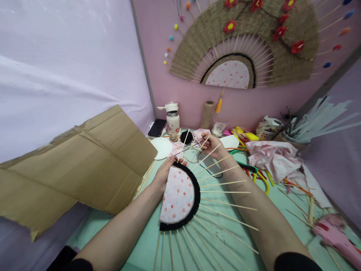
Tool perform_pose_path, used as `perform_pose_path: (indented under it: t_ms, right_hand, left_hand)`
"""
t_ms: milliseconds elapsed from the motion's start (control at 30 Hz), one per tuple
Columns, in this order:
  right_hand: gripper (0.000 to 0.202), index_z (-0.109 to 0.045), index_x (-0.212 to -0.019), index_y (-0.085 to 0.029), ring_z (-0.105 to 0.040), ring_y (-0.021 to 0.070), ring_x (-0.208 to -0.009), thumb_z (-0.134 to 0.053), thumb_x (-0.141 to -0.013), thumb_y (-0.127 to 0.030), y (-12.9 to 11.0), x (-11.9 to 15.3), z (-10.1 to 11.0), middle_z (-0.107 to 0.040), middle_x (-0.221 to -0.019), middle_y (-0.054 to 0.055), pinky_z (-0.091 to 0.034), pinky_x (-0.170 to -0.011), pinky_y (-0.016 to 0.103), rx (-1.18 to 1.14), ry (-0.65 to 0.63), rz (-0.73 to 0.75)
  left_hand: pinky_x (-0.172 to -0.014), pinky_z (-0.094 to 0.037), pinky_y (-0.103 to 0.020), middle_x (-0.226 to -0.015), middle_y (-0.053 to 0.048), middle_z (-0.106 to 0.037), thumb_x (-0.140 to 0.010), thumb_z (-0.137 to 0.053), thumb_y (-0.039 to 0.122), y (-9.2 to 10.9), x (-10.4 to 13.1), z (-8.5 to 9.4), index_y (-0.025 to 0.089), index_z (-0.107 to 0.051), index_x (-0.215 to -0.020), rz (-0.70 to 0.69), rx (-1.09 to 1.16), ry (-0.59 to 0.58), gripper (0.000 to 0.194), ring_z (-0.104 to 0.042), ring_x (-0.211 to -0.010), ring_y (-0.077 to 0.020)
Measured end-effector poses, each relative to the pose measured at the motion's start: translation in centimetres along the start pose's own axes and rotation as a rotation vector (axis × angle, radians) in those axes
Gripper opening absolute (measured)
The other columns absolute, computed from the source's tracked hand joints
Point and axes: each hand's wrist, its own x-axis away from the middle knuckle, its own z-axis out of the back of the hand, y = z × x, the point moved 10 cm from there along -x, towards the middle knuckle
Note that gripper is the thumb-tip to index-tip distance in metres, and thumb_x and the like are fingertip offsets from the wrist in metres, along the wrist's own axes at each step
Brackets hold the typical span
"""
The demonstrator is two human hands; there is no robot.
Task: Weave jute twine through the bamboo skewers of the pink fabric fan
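A half-round fan base [180,194], covered in white cloth with small red flowers and edged by a black band, has thin wooden sticks fanning out from its curve. My left hand [169,169] grips its upper end, thumb on the front. Black yarn [183,151] runs from there to my right hand [210,146], whose fingers are pinched on it beyond the upper sticks. A loose loop of that yarn hangs below the right hand. Behind the hands sits a black yarn ball [186,137].
Cardboard [84,162] leans at the left. At the back stand a bottle [172,120], a twine roll [208,114] and a phone [157,128]. Scissors [248,166], patterned cloth [275,156] and a pink glue gun [335,235] lie right. A large finished fan [191,49] hangs on the wall.
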Motion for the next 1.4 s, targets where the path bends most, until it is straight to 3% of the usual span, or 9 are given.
perform_pose_path:
  t_ms: [133, 233, 333, 400, 500, 600, 800, 967, 1400]
  right_hand:
    - [0.014, -0.053, -0.072, -0.019, -0.018, 0.0044, -0.035, -0.062, -0.061, -0.019, 1.4, 0.8, 0.3, -0.027, -0.041, -0.011, -0.013, -0.038, 0.021, 0.343, -0.09, -0.118]
    - [0.02, -0.059, -0.08, -0.017, -0.028, 0.0048, -0.035, -0.063, -0.06, -0.019, 2.4, 1.7, 0.6, -0.039, -0.043, -0.009, -0.016, -0.038, 0.021, 0.648, -0.199, -0.207]
    - [0.023, -0.062, -0.085, -0.016, -0.033, 0.005, -0.037, -0.061, -0.062, -0.021, 2.3, 2.4, 0.5, -0.047, -0.048, -0.007, -0.019, -0.039, 0.021, 0.76, -0.294, -0.242]
    - [0.023, -0.062, -0.085, -0.016, -0.034, 0.0047, -0.039, -0.061, -0.062, -0.022, 1.6, 2.6, 0.6, -0.05, -0.053, -0.006, -0.022, -0.039, 0.02, 0.767, -0.293, -0.223]
    - [0.024, -0.061, -0.085, -0.016, -0.032, 0.0041, -0.039, -0.062, -0.062, -0.022, 0.5, 2.7, 1.3, -0.049, -0.052, -0.006, -0.021, -0.039, 0.02, 0.768, -0.253, -0.201]
    - [0.025, -0.061, -0.087, -0.016, -0.028, 0.0039, -0.037, -0.063, -0.062, -0.022, 0.4, 2.7, 2.2, -0.042, -0.046, -0.009, -0.017, -0.038, 0.02, 0.76, -0.228, -0.215]
    - [0.025, -0.062, -0.084, -0.015, -0.038, 0.0049, -0.046, -0.066, -0.061, -0.025, 0.9, 2.7, 2.6, -0.054, -0.064, -0.002, -0.026, -0.041, 0.019, 0.72, -0.248, -0.198]
    - [0.027, -0.062, -0.087, -0.016, -0.036, 0.0044, -0.047, -0.067, -0.062, -0.024, 0.9, 2.9, 2.9, -0.053, -0.065, -0.002, -0.025, -0.04, 0.018, 0.691, -0.251, -0.222]
    - [0.029, -0.059, -0.089, -0.016, -0.025, 0.002, -0.043, -0.067, -0.064, -0.027, 0.5, 3.1, 3.9, -0.042, -0.059, -0.007, -0.015, -0.039, 0.019, 0.641, -0.267, -0.249]
  left_hand:
    - [-0.074, -0.052, -0.029, -0.076, -0.002, -0.065, -0.072, -0.071, 0.027, 1.6, -0.3, 0.1, 0.016, -0.056, -0.079, -0.067, -0.037, -0.011, 0.02, -0.066, -0.075, -0.0156]
    - [-0.069, -0.052, -0.029, -0.076, -0.003, -0.065, -0.073, -0.069, 0.032, 1.9, -0.5, 0.4, 0.016, -0.057, -0.079, -0.051, -0.073, 0.002, 0.022, -0.066, -0.07, -0.0152]
    - [-0.068, -0.052, -0.03, -0.077, -0.005, -0.066, -0.075, -0.066, 0.037, 1.8, -0.4, 0.3, 0.014, -0.059, -0.08, -0.01, -0.097, -0.028, 0.025, -0.065, -0.067, -0.0153]
    - [-0.076, -0.052, -0.031, -0.084, -0.005, -0.067, -0.073, -0.068, 0.027, 2.4, -0.3, 0.0, 0.015, -0.059, -0.086, -0.053, -0.118, -0.076, 0.02, -0.066, -0.078, -0.0163]
    - [-0.088, -0.047, -0.036, -0.103, -0.006, -0.066, -0.065, -0.07, 0.008, 3.0, 0.1, -0.9, 0.018, -0.057, -0.101, -0.106, -0.219, -0.17, 0.04, -0.063, -0.099, -0.0199]
    - [-0.09, -0.046, -0.037, -0.112, -0.009, -0.064, -0.062, -0.071, 0.003, 2.9, 0.3, -1.4, 0.018, -0.055, -0.105, -0.109, -0.33, -0.21, 0.049, -0.061, -0.104, -0.0221]
    - [-0.082, -0.048, -0.033, -0.106, -0.01, -0.066, -0.061, -0.075, 0.01, 3.0, 0.0, -0.7, 0.017, -0.056, -0.096, -0.138, -0.386, -0.134, 0.041, -0.065, -0.089, -0.0185]
    - [-0.067, -0.049, -0.026, -0.08, -0.001, -0.066, -0.057, -0.077, 0.014, 3.5, 0.0, 0.2, 0.016, -0.055, -0.085, -0.174, -0.45, -0.031, 0.036, -0.063, -0.065, -0.0125]
    - [-0.058, -0.048, -0.024, -0.075, 0.001, -0.065, -0.056, -0.078, 0.014, 3.3, 0.0, 0.4, 0.018, -0.046, -0.077, -0.153, -0.434, -0.003, 0.039, -0.062, -0.059, -0.0113]
